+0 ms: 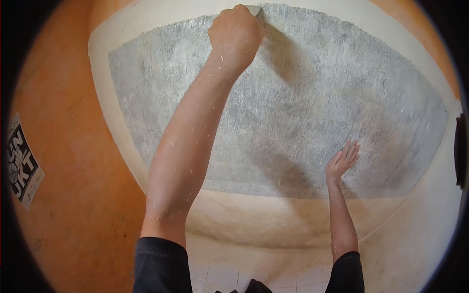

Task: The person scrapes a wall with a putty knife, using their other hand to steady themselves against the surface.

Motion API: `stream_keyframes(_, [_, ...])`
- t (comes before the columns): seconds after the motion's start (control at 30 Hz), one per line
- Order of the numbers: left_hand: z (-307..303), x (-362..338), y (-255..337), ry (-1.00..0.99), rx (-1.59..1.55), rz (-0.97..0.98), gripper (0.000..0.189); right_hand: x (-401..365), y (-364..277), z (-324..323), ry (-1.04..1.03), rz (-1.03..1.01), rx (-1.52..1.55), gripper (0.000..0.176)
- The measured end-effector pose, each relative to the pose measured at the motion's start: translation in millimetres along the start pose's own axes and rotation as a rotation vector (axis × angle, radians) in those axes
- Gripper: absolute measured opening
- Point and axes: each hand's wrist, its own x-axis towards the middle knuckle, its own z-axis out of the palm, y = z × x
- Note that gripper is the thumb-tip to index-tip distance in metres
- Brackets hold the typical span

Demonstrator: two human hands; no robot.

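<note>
My left hand [237,35] is raised to the top of the grey rough wall patch [312,97], its fingers closed in a fist. From the fist pokes the edge of a pale, flat-edged tool [254,9], mostly covered by the fingers; its exact kind does not show. The tool is at the patch's upper border, beside the cream band around it. Lower on the right, my right hand [343,161] lies against the grey surface, holding nothing, with fingers stretched out. Small pale flecks cling to my left forearm, and a few to the right.
A cream border [117,97] frames the grey patch, with an orange wall [68,122] to the left. A black-and-white poster [23,166] hangs at far left. A dark object [459,151] stands at the right edge. Pale floor tiles [254,273] show below.
</note>
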Motion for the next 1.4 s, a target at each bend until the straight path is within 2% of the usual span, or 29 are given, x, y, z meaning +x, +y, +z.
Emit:
stream_keyframes(0.33, [11.5,3.3,6.6,0.06,0.014,0.001,0.03,10.0,4.8,3.6,0.014,0.006,0.003,0.051])
stream_keyframes(0.7, [8.9,-2.0,18.0,-0.037,0.067,-0.074,0.032,5.8,5.3,-1.4,-0.014,0.003,0.019,0.05])
stream_keyframes(0.8, [11.9,-5.0,15.8,-0.007,0.037,-0.033,0.032,8.0,5.0,2.6,0.003,0.01,0.019,0.049])
stream_keyframes(0.87, [5.4,4.0,20.1,0.089,-0.019,0.019,0.02,7.1,6.1,5.0,0.019,0.008,0.033,0.049])
stream_keyframes(0.9, [8.1,5.9,19.2,0.085,-0.012,0.023,0.02,7.8,4.2,5.5,0.016,0.016,0.036,0.049])
stream_keyframes(0.97, [19.6,2.7,11.8,0.105,-0.002,-0.005,0.033,8.4,3.6,0.4,0.0,0.017,0.051,0.049])
stream_keyframes(1.07, [38.7,-44.3,-10.1,0.144,-0.013,-0.003,0.033,4.3,8.1,2.1,-0.045,0.031,0.053,0.051])
stream_keyframes(1.13, [56.5,-102.5,-33.7,-0.002,-0.066,-0.134,0.032,-1.2,4.1,-2.7,-0.102,0.056,0.069,0.053])
stream_keyframes(1.17, [93.0,-141.2,-65.0,0.139,-0.125,-0.018,0.036,-4.9,4.4,-6.1,-0.152,0.075,0.077,0.055])
stream_keyframes(1.2, [109.4,-186.3,-80.2,0.066,-0.184,-0.109,0.038,-12.4,5.0,-9.1,-0.168,0.08,0.083,0.055])
stream_keyframes(1.23, [140.9,-235.0,-100.8,0.245,-0.236,-0.011,0.037,-19.0,4.0,-9.1,-0.217,0.107,0.089,0.058])
stream_keyframes(1.33, [174.2,-357.7,-113.8,-0.035,-0.38,-0.456,0.038,-30.8,-4.9,-14.3,-0.289,0.157,0.13,0.065])
stream_keyframes(1.4, [191.1,-380.7,-115.0,-0.022,-0.379,-0.398,0.038,-37.8,-11.5,-24.2,-0.313,0.167,0.159,0.068])
